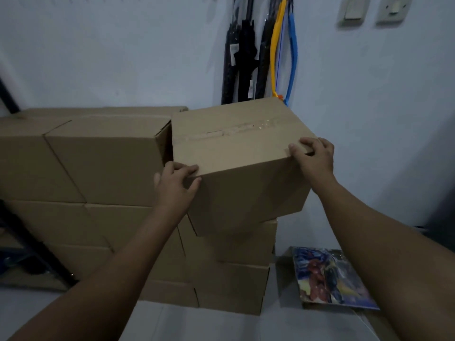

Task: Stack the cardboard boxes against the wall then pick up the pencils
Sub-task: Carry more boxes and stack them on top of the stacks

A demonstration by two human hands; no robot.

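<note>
Gripping the stiff, seemingly light top cardboard box at opposite near corners, left hand and right hand curl fingers over its edges.

Left hand, right hand, both curled

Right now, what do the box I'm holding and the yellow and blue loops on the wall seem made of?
Held box: cardboard, matte brown, with glossy tape along its top seam. Yellow loop and blue loop: likely plastic, smooth and vivid, though blurred.
</note>
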